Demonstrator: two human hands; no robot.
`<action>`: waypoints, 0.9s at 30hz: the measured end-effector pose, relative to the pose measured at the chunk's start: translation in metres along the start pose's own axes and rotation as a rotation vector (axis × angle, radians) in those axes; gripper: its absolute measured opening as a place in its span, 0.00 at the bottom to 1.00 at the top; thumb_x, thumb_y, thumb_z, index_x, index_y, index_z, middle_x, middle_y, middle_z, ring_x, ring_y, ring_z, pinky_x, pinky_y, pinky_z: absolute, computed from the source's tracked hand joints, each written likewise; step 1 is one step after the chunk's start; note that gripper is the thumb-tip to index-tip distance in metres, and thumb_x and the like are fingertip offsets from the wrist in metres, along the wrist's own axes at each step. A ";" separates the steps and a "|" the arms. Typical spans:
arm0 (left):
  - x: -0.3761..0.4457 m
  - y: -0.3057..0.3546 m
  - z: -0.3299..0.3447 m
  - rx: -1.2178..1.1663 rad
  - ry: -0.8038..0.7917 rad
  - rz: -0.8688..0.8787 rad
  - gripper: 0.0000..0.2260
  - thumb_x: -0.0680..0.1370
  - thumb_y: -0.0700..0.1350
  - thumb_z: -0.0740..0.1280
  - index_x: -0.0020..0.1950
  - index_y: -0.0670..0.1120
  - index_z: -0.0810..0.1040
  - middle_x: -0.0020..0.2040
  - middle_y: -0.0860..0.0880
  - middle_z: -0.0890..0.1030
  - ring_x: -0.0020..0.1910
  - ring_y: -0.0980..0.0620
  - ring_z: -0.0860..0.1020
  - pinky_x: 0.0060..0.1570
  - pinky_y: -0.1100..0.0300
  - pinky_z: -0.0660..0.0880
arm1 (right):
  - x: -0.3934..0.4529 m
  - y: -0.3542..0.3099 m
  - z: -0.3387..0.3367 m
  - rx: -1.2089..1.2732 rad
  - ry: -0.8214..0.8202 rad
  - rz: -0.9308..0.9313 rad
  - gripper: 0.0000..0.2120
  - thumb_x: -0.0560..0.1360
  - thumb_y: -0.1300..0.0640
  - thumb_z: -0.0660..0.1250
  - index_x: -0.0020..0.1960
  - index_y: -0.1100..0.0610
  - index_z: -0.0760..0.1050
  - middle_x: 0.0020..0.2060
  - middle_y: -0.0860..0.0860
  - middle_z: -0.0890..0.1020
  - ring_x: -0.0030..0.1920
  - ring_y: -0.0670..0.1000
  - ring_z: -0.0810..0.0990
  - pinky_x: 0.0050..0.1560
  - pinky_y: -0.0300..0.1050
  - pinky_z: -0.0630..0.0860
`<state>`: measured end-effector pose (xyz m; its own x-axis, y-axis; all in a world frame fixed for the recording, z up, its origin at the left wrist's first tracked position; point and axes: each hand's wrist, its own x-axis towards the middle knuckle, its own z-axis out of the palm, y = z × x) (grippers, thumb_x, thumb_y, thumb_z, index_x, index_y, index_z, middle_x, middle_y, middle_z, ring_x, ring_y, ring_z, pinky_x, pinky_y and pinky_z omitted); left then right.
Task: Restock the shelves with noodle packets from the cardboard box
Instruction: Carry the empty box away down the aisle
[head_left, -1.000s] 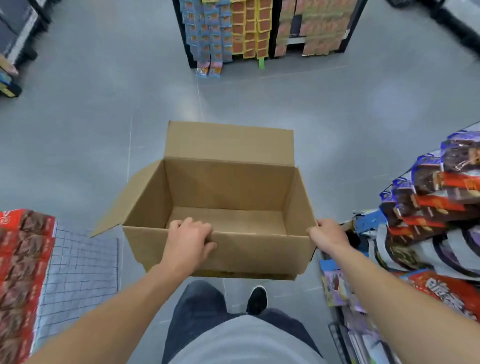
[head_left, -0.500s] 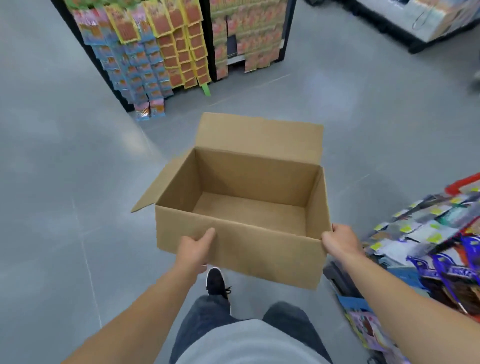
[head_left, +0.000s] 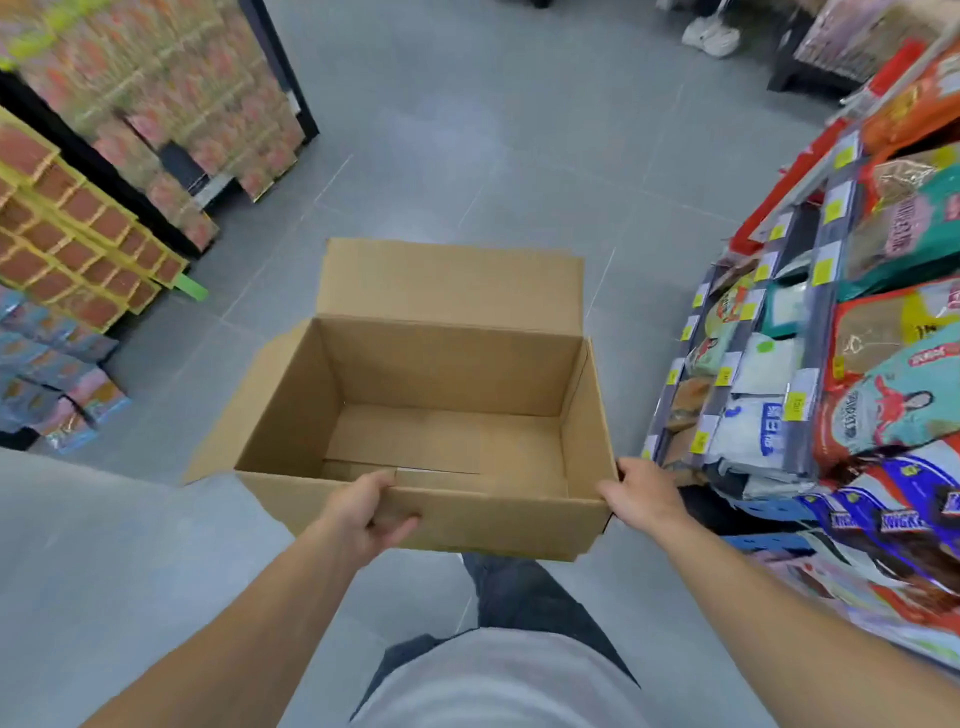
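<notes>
— Head view: left hand (head_left: 367, 516) clamps the cardboard box (head_left: 431, 410) by its near wall, right hand (head_left: 640, 497) wraps the near right corner. Empty?

— Looks empty between both grips. Best carried level, shelves (head_left: 810, 332) just beyond the right hand.

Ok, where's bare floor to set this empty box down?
The grey floor ahead of the cardboard box is bare, bordered by the stacked displays on the left and the packet shelves on the right. Close against the right shelves it is crowded. Both hands, left and right, grip the box.
</notes>
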<state>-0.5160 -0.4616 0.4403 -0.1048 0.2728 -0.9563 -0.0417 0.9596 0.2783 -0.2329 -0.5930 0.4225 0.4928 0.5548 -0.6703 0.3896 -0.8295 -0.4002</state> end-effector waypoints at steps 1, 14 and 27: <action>0.005 0.020 0.013 0.036 0.013 0.010 0.08 0.75 0.40 0.69 0.49 0.40 0.71 0.55 0.40 0.71 0.55 0.38 0.77 0.27 0.48 0.81 | 0.012 -0.005 -0.002 0.028 -0.015 0.017 0.05 0.71 0.59 0.64 0.37 0.54 0.76 0.36 0.51 0.81 0.41 0.53 0.78 0.33 0.41 0.69; 0.024 0.208 0.254 0.601 -0.059 0.137 0.07 0.77 0.41 0.67 0.48 0.43 0.70 0.55 0.40 0.71 0.42 0.39 0.80 0.34 0.48 0.81 | 0.113 -0.032 -0.081 0.396 0.113 0.346 0.08 0.73 0.58 0.61 0.50 0.55 0.76 0.46 0.52 0.80 0.46 0.54 0.78 0.50 0.48 0.77; 0.093 0.315 0.501 1.320 -0.180 0.070 0.11 0.78 0.40 0.65 0.57 0.43 0.68 0.64 0.38 0.69 0.50 0.37 0.78 0.41 0.46 0.82 | 0.206 -0.094 -0.095 0.758 0.254 0.878 0.09 0.74 0.51 0.59 0.50 0.52 0.75 0.46 0.53 0.81 0.46 0.57 0.79 0.46 0.48 0.76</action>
<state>-0.0414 -0.0991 0.3949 0.0690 0.2313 -0.9704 0.9561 0.2624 0.1305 -0.0941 -0.3947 0.3817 0.5350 -0.2966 -0.7911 -0.6764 -0.7114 -0.1907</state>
